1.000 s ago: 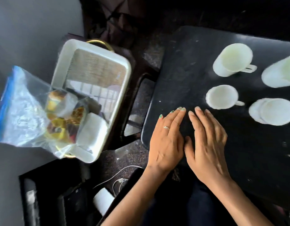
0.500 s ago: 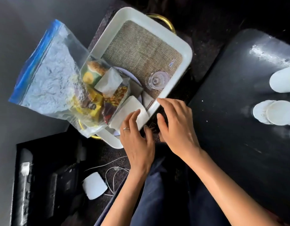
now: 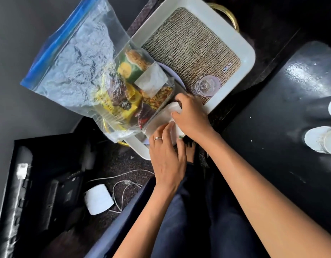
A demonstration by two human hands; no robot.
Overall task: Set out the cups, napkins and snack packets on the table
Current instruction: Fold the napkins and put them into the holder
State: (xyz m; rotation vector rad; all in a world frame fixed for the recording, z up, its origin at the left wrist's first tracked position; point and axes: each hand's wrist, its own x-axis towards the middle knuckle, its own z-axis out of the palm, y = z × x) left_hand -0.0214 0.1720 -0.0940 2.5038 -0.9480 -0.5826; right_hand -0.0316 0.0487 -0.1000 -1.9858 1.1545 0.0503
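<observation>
Hands [image 3: 191, 116] – two, napkins [image 3: 161, 121], one tray [image 3: 251, 53]

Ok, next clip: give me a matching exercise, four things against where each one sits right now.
Things:
1. clear glass
2. snack packets
3. white cups
4. white napkins

Places:
A. on the black table
B. under both hands
C. inside the zip bag
D. on the tray's woven mat

Pairs: 1-D, 2-C, 3-A, 4-B
</observation>
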